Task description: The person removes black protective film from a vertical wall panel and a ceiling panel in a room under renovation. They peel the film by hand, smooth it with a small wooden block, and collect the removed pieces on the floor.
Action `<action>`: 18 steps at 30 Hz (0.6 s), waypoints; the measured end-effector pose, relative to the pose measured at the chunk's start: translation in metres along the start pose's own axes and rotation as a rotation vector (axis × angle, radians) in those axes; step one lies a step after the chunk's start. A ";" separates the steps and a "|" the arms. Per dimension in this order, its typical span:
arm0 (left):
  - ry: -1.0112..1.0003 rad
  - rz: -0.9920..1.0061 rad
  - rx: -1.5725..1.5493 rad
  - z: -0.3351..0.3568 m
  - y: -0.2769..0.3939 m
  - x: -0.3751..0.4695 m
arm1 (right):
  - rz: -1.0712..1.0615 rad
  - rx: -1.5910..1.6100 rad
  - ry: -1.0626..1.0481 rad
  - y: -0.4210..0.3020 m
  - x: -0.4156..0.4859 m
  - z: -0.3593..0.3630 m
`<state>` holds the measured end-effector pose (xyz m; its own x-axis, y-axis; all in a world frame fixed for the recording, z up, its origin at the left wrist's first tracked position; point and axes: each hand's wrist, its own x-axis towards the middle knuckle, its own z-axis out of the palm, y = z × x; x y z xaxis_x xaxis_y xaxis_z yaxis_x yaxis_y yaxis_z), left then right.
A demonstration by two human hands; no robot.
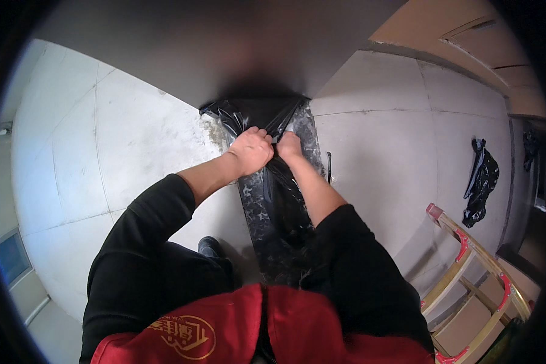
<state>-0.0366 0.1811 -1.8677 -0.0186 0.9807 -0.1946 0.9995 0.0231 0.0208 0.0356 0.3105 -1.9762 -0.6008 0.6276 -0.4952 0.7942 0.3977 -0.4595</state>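
Observation:
Both of my hands grip a glossy black plastic bag (pixel 264 109) where it is gathered, just below the edge of a large grey surface. My left hand (pixel 253 148) has its fingers curled over the gathered plastic. Close beside it on the right, my right hand (pixel 290 144) is closed on the same plastic. The bag's lower part hangs or lies between my forearms, over a dark marbled strip (pixel 255 218). What lies inside the bag, if anything, is hidden.
A ladder (pixel 464 268) with red fittings stands at the lower right. Another black plastic bag (pixel 482 182) lies on the pale tiled floor (pixel 382 141). The large grey panel (pixel 173 50) is close above my hands. My shoe (pixel 210 246) shows at lower left.

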 end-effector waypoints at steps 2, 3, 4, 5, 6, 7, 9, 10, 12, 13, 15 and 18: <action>0.055 0.013 -0.023 0.000 -0.001 -0.001 | 0.041 0.170 0.215 0.004 -0.006 0.004; 0.059 -0.015 -0.013 -0.001 -0.001 -0.001 | 0.196 0.461 0.398 0.005 -0.005 0.002; 0.085 0.013 -0.053 -0.002 -0.001 -0.001 | 0.235 0.588 0.408 0.010 0.002 -0.007; 0.118 0.044 -0.062 -0.002 -0.001 -0.001 | 0.326 0.712 0.398 0.015 0.012 -0.017; 0.116 0.046 -0.055 -0.003 -0.001 -0.001 | 0.404 0.930 0.306 0.020 0.021 -0.026; 0.140 0.076 -0.062 -0.004 -0.001 -0.002 | 0.502 1.135 0.211 0.024 0.031 -0.036; 0.155 0.065 -0.073 -0.006 -0.001 -0.003 | 0.607 1.387 0.080 0.025 0.047 -0.049; 0.180 0.070 -0.089 -0.007 -0.001 -0.005 | 0.618 1.433 0.051 0.022 0.054 -0.052; 0.214 0.075 -0.088 -0.009 -0.003 -0.009 | 0.612 1.523 0.016 0.012 0.065 -0.054; 0.221 0.075 -0.075 -0.010 -0.004 -0.012 | 0.603 1.586 0.073 0.004 0.069 -0.053; 0.234 0.063 -0.091 -0.012 -0.007 -0.016 | 0.619 1.558 0.176 -0.010 0.078 -0.052; 0.237 0.067 -0.095 -0.013 -0.009 -0.021 | 0.639 1.450 0.226 -0.023 0.089 -0.046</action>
<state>-0.0459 0.1633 -1.8511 0.0305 0.9985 0.0456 0.9921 -0.0358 0.1204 -0.0320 0.3876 -1.9752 -0.0895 0.5681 -0.8181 0.0649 -0.8163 -0.5739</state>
